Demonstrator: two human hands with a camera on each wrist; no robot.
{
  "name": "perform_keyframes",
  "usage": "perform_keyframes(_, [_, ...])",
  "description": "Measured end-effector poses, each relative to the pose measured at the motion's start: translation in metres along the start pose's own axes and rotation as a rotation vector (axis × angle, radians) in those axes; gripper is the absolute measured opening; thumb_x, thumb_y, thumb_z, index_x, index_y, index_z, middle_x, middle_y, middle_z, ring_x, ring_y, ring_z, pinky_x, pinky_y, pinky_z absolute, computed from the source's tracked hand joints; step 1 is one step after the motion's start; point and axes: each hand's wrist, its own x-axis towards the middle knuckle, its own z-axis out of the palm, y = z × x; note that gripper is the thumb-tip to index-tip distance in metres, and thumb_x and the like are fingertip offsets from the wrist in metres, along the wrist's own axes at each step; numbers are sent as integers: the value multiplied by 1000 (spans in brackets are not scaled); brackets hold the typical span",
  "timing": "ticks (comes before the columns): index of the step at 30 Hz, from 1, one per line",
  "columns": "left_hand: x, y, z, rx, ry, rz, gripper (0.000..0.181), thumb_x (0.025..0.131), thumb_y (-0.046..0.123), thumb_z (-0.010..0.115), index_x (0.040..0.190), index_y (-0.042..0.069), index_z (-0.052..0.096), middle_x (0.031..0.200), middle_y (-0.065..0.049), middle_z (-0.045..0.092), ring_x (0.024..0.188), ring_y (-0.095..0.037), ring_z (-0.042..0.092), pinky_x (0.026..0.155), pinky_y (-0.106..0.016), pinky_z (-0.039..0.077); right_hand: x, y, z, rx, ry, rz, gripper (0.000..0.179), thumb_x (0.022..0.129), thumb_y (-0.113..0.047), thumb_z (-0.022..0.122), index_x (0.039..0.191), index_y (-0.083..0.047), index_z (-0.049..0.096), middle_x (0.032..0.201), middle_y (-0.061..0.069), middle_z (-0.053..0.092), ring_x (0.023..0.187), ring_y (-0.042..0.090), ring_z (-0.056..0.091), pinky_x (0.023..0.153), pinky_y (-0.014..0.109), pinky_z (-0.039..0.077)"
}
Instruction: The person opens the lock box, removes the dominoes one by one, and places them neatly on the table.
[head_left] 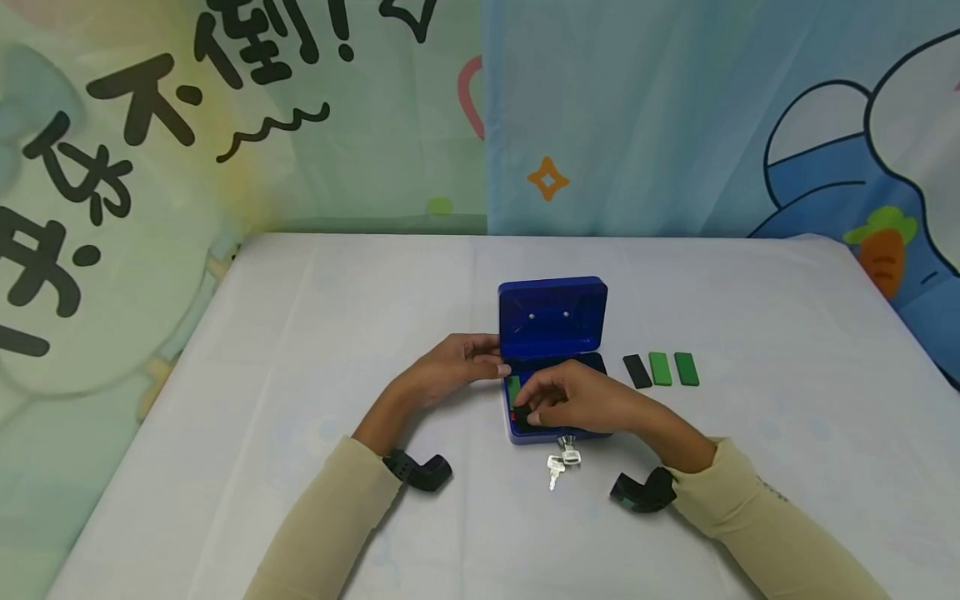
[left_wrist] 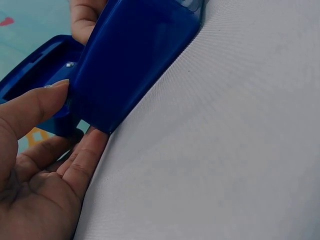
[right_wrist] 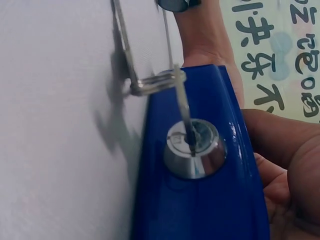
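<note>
A blue metal cash box (head_left: 553, 315) stands on the white table with its lid raised. My left hand (head_left: 457, 367) holds its back left corner; in the left wrist view the thumb (left_wrist: 42, 105) lies at the rim and the other fingers reach behind. Inside the box, the right hand (head_left: 581, 400) pinches a small black piece (head_left: 522, 414), partly covered by the fingers. A green piece (head_left: 513, 390) lies along the box's left side. In the right wrist view, a key sits in the round lock (right_wrist: 195, 150); the right fingertips are hidden there.
Right of the box lie a black tile (head_left: 637, 372), a light green tile (head_left: 660, 368) and a darker green tile (head_left: 686, 368). A second key (head_left: 555, 471) hangs from the lock onto the white tablecloth (head_left: 337, 300). Printed curtains stand behind the table.
</note>
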Motion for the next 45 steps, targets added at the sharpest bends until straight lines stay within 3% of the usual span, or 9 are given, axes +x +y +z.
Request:
perform_keyframes(7, [0,1,0,6,2,8,60,91,15,69,143,-2,43,134,-11,57,121,-19,56,101,-31,43,-2,0,-3,-33,43,9,21,94,-9,64,114,-5,70,109,3,69,105,20,63,92,38,51])
perform_keyframes(14, [0,1,2,-4,23,0,58,91,12,69,141,-2,45,131,-10,59,118,-19,57,100,-31,44,-9,-5,-12,86,54,54,26,96,-10,61,119,0,67,111,12,67,81,23,68,75,35,57])
perform_keyframes(21, [1,2,4,-25,11,3,58,91,11,67,142,-4,44,131,-12,59,117,-20,57,100,-31,44,-19,-3,-19,94,81,48,27,97,-11,61,120,0,66,116,14,65,86,23,68,77,34,57])
perform_keyframes(32, [0,2,4,-53,16,-17,58,91,8,68,142,-4,44,129,-11,60,116,-20,58,99,-31,44,-40,5,-36,134,191,91,29,96,-12,62,121,3,65,119,18,64,88,26,68,79,34,56])
perform_keyframes(45, [-2,1,2,-50,18,-17,59,90,10,69,142,-3,43,130,-11,59,117,-19,58,99,-29,45,-62,12,-47,186,309,132,31,96,-10,61,123,6,62,129,23,57,99,17,66,79,35,56])
